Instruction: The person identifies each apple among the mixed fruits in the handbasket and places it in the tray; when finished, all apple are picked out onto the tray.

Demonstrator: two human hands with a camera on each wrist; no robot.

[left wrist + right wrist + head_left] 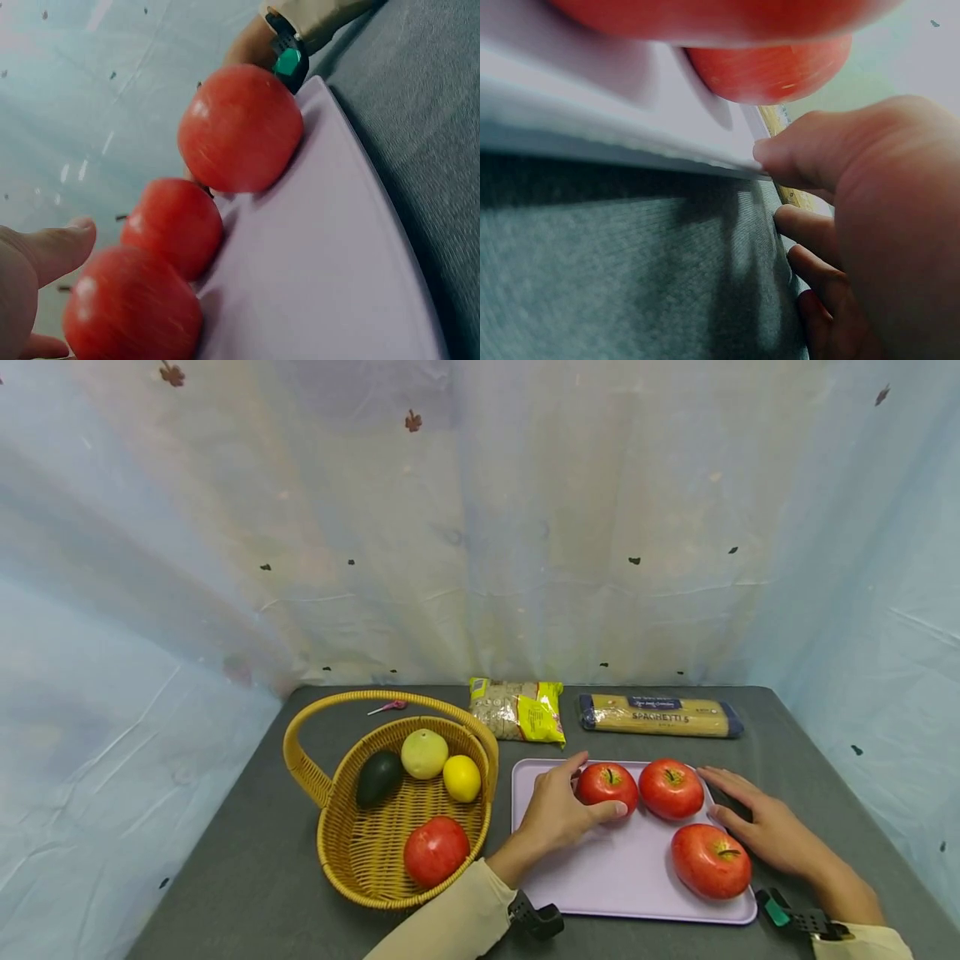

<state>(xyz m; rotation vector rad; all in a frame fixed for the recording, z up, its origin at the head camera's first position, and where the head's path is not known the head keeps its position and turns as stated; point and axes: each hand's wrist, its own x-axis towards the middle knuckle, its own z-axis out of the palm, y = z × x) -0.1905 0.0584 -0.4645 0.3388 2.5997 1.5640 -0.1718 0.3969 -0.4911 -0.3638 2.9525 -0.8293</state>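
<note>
Three red apples lie on a lilac tray. My left hand spreads around the left apple, thumb along its near side and fingers at its far left. In the left wrist view the thumb stands apart from that apple. Behind the right edge of the tray is my right hand, its fingers extended, near the back apple and the front apple. The right wrist view shows its thumb right at the tray's rim, the other fingers lower down beside it.
Left of the tray stands a wicker basket with a tall handle. It holds an avocado, a pale green round fruit, a lemon and a red fruit. Behind are a yellow bag, spaghetti and a small pink-handled tool.
</note>
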